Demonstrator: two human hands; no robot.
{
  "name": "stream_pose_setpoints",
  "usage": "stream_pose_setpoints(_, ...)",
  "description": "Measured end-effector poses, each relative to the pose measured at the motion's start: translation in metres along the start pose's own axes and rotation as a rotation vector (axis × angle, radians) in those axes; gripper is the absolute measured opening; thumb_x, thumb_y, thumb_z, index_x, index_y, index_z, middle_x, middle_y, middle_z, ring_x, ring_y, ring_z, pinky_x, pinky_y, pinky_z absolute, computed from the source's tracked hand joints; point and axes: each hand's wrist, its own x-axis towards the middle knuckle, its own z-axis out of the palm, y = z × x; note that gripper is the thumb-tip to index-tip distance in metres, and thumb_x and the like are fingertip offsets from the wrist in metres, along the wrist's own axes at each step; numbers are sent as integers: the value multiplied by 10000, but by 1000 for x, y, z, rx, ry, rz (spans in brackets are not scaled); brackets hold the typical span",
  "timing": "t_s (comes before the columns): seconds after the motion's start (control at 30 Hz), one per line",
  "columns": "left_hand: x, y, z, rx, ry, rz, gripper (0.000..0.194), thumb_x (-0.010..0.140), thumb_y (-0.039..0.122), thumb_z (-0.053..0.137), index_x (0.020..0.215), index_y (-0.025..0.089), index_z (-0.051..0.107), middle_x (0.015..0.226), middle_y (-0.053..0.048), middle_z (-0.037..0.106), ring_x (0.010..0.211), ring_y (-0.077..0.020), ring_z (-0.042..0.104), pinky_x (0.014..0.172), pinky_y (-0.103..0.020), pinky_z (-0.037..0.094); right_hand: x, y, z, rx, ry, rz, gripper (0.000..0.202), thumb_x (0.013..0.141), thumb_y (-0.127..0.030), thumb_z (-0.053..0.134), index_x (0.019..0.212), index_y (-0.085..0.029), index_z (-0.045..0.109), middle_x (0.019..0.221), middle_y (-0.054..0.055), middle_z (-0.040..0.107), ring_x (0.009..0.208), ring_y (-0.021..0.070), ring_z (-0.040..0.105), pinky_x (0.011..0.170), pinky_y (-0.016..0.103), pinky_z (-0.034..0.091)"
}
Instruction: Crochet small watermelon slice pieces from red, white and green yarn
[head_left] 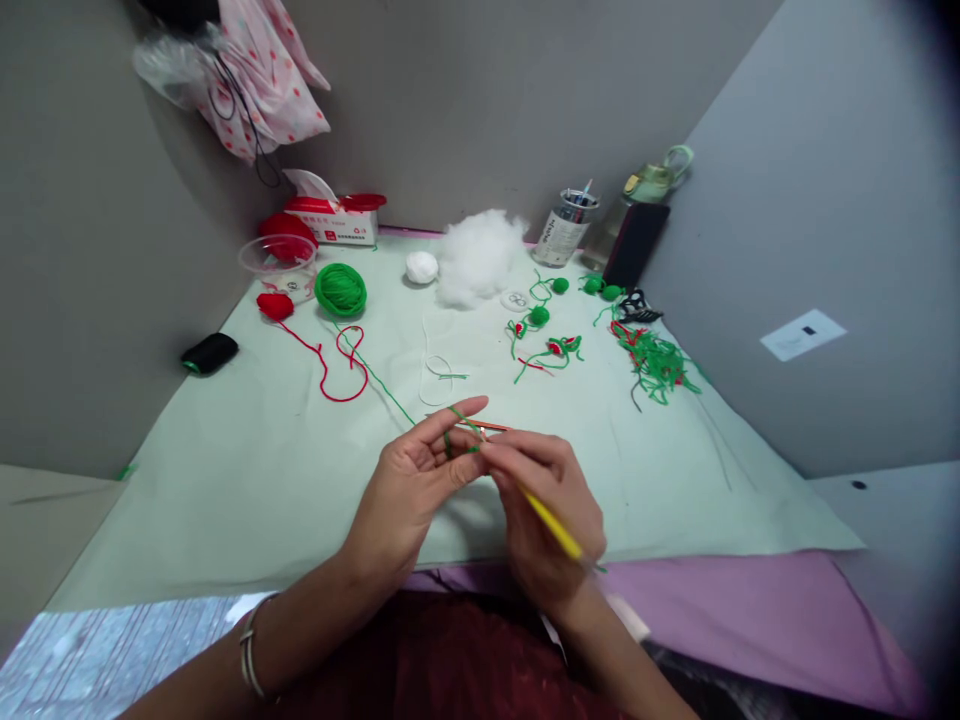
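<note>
My left hand pinches green yarn between thumb and fingers, with the strand looped over the raised index finger. From there the strand runs back to a green yarn ball on the table. My right hand grips a crochet hook by its yellow handle. The hook's tip meets the yarn at my left fingertips, and the stitches there are too small to make out. Just beyond my fingers lies a thin orange tool, partly hidden.
Red yarn, white stuffing and a white yarn ball lie farther back. Small green balls and a heap of yarn scraps sit right. A pen holder, bottle and tissue box stand along the walls.
</note>
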Motion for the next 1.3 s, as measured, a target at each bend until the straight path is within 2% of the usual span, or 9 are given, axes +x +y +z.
stream_pose_setpoints(0.1,2,3,-2,-96,-40,-132,424,764,240,906,1177,235,811,900,-17,765,921,-141,677,902,-252,501,0,1,-3,-97,1,-92,430,948,-46,658,1292,-291,738,1172,75,724,1065,213,697,885,369,604)
stream_pose_setpoints(0.27,4,7,-4,-69,34,-88,407,751,200,894,1151,222,820,864,10,729,806,-92,612,827,-202,477,16,0,-8,326,73,282,287,1042,-154,533,1060,-290,785,870,8,691,646,128,643,592,297,552)
stream_pose_setpoints(0.37,3,3,1,-43,69,26,482,765,170,882,1228,263,788,815,37,701,847,-96,617,873,-202,464,15,0,-2,199,27,218,269,1006,-131,600,1091,-298,793,939,31,717,759,155,686,653,314,570)
stream_pose_setpoints(0.47,3,3,3,-124,8,-88,447,787,192,866,1225,237,790,881,6,735,902,-121,646,910,-241,482,10,3,1,-22,74,6,352,944,-75,673,1165,-324,790,1049,56,741,952,204,703,764,352,575)
stream_pose_setpoints(0.57,4,6,-1,-136,-10,-147,408,795,197,854,1200,195,800,926,-15,752,854,-112,641,881,-242,490,12,4,-3,156,105,155,297,994,-108,612,1112,-311,793,925,23,723,774,160,658,672,325,530)
stream_pose_setpoints(0.67,4,6,-1,-48,32,-32,485,803,171,847,1277,232,761,905,6,755,848,-101,631,888,-228,471,18,1,-6,339,81,279,245,1019,-161,593,1049,-295,795,875,7,696,674,134,605,612,307,498)
stream_pose_setpoints(0.87,0,0,7,-31,17,27,578,823,178,845,1374,244,683,915,11,766,918,-125,657,948,-269,469,15,-2,4,195,43,200,268,990,-128,637,1117,-303,794,982,28,730,877,168,659,709,310,529)
stream_pose_setpoints(1.13,0,15,-2,-140,-35,-149,448,803,156,818,1248,170,769,971,-23,753,812,-102,619,845,-234,501,23,5,-10,506,126,403,165,988,-228,645,963,-243,807,842,21,689,651,128,637,609,290,530)
stream_pose_setpoints(1.3,-1,14,-3,-79,-46,-100,421,810,171,815,1229,206,786,942,-6,747,840,-109,615,847,-214,483,26,-1,-12,516,114,433,179,993,-258,627,904,-218,777,813,31,685,579,121,612,512,266,513)
